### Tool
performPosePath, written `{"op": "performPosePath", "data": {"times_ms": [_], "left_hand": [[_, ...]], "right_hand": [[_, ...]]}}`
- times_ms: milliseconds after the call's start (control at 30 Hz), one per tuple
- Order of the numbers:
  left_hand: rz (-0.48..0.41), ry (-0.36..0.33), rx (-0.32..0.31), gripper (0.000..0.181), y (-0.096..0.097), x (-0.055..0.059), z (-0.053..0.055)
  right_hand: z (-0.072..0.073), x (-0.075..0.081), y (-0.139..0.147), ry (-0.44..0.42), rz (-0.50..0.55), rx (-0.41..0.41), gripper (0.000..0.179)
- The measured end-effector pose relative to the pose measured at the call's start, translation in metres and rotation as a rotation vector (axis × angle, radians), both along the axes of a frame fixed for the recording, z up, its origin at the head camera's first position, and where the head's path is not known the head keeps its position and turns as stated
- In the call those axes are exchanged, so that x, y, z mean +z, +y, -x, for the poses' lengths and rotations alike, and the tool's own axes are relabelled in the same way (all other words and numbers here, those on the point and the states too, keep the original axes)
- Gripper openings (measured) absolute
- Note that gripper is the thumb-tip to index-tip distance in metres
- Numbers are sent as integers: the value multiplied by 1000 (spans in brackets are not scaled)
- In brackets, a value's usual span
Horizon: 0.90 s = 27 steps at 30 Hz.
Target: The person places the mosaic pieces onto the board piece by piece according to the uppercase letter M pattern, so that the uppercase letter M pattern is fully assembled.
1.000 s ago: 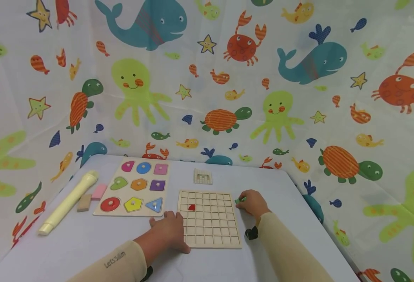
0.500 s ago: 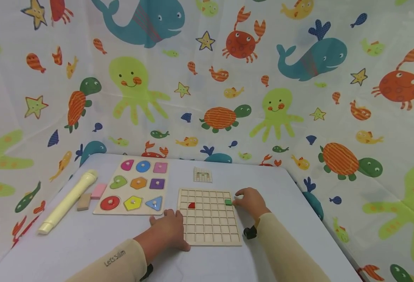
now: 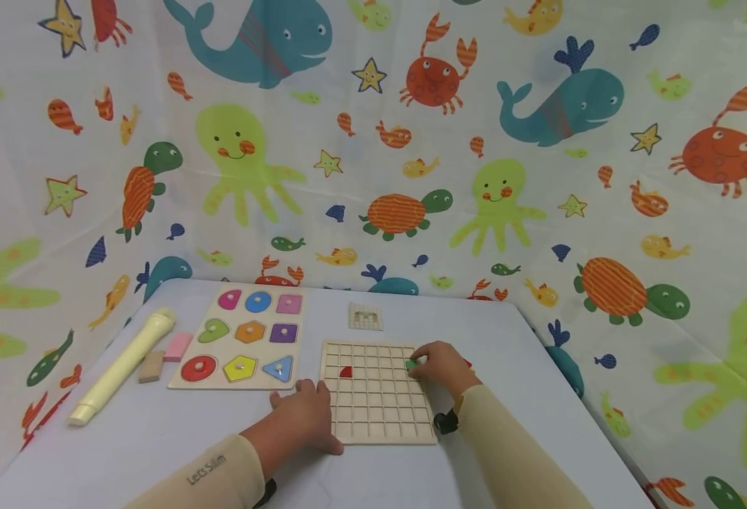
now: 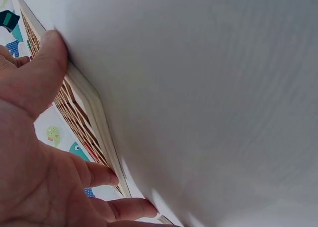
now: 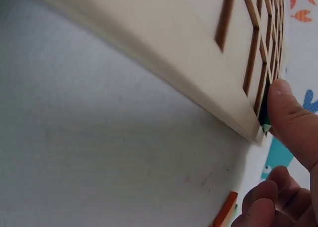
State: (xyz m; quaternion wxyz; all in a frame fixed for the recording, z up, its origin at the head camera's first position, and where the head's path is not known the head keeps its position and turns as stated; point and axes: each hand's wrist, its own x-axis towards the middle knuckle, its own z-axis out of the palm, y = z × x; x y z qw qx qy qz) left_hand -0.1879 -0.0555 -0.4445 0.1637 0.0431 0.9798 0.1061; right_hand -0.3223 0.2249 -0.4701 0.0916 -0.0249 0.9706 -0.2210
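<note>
A wooden grid board lies flat on the table, with a red quarter-round piece in one of its squares. At the board's front left corner, my left hand is spread, fingers along the left edge and thumb at the near edge. On the opposite side, my right hand pinches a small green tile at a square in the rightmost column, thumb against it in the right wrist view. My right index fingertip is hidden in that view, where the other fingers are curled back.
Left of the board lies a knobbed shape puzzle. Farther left are a cream stick, a pink block and a wooden block. Behind the board sits a small slatted piece. An orange-red piece lies beside my right hand.
My right hand has brought the green tile leftward from beside the board onto its right column, and has moved farther over the edge. A red piece now shows behind it. My left hand stays put.
</note>
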Motion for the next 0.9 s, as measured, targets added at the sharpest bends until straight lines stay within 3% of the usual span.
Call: {"op": "performPosePath", "data": {"times_ms": [467, 733, 900], "left_hand": [[14, -2, 3, 117, 0, -1, 0], [29, 10, 5, 118, 0, -1, 0], [25, 10, 1, 118, 1, -2, 1]], "right_hand": [[-4, 1, -5, 67, 18, 18, 20], [-11, 18, -25, 136, -7, 113, 23], [-21, 27, -42, 125, 16, 158, 24]]}}
